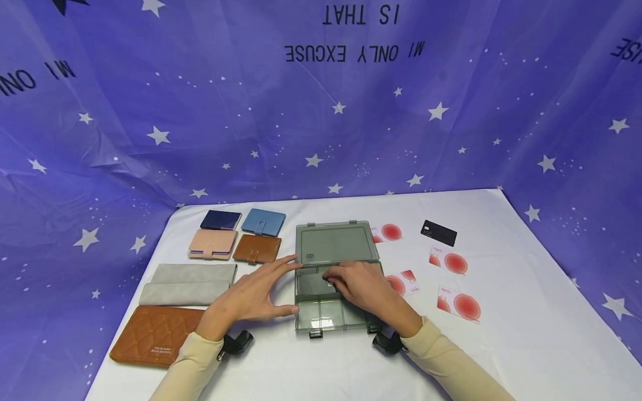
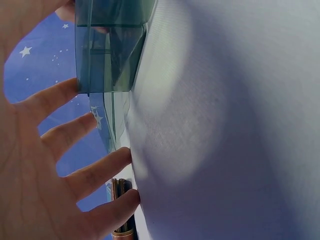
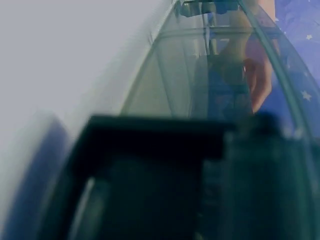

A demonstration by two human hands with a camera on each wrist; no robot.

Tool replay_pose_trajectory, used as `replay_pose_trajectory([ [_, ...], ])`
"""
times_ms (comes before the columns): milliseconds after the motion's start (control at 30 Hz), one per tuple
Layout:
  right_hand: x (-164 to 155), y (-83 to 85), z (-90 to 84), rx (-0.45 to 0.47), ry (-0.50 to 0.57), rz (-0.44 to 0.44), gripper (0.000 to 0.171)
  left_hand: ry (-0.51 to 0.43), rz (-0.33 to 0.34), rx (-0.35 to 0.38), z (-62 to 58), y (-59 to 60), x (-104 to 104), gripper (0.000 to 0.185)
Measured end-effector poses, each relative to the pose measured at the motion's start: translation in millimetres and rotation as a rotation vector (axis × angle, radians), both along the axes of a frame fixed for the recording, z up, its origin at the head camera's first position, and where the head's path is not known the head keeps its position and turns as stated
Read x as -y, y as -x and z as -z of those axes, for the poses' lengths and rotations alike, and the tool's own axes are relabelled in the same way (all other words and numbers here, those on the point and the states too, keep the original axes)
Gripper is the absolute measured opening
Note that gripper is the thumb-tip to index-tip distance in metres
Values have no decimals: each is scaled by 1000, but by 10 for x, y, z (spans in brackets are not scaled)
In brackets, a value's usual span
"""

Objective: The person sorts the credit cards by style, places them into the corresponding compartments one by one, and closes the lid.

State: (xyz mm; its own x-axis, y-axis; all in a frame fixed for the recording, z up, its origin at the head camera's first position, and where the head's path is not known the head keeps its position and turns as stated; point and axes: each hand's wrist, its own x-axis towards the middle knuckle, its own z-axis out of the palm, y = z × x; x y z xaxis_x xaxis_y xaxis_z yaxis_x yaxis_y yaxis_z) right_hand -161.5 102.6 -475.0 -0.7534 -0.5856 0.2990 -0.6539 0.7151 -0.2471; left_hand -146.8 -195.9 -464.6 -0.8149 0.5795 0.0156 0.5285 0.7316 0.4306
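Nearest, two cream sleeves come in from 6 o'clock; the left hand (image 1: 251, 298) lies flat on the cloth (image 1: 526, 334) with fingers straight and spread, their tips touching the left wall of the box (image 1: 321, 320); the left wrist view shows those fingers (image 2: 95, 172) loose and grasping nothing; the right hand (image 1: 368, 289) rests inside the box's tray, its fingers bent down onto a dark card (image 1: 313, 284) in the upper-left compartment, though whether they pinch it I cannot tell; the right wrist view is blurred and shows only fingertips (image 3: 257, 80) through the tinted wall. The box sits open at the table's centre, lid (image 1: 336, 243) laid back toward 12 o'clock. At 9 o'clock lie a brown quilted wallet (image 1: 155, 334), then two grey pouches (image 1: 188, 284), then four small wallets (image 1: 236, 236). At 3 o'clock lie white cards with red circles (image 1: 458, 303); farther, toward 1 o'clock, a black card (image 1: 438, 233).
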Motion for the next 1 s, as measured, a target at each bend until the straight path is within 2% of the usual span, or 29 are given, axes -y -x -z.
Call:
replay_pose_trajectory([
  [200,-28,2,-60,30,-26,5,13,2,-11,27,-17,-14,1,92],
  [367,-247,117,-239,150,40,38,18,0,-8,21,-8,-16,-8,92],
  [467,-494,246,-382,199,117,73,24,-3,-6,18,-13,-17,-17,92],
  [600,-922,430,-451,199,163,150,29,-4,3,12,-9,-13,-20,92],
  [800,-1607,628,-396,253,172,277,38,-7,9,-7,-3,-6,-19,92],
  [1000,-2118,723,-294,282,131,400,52,-14,0,-3,2,-17,-16,91],
])
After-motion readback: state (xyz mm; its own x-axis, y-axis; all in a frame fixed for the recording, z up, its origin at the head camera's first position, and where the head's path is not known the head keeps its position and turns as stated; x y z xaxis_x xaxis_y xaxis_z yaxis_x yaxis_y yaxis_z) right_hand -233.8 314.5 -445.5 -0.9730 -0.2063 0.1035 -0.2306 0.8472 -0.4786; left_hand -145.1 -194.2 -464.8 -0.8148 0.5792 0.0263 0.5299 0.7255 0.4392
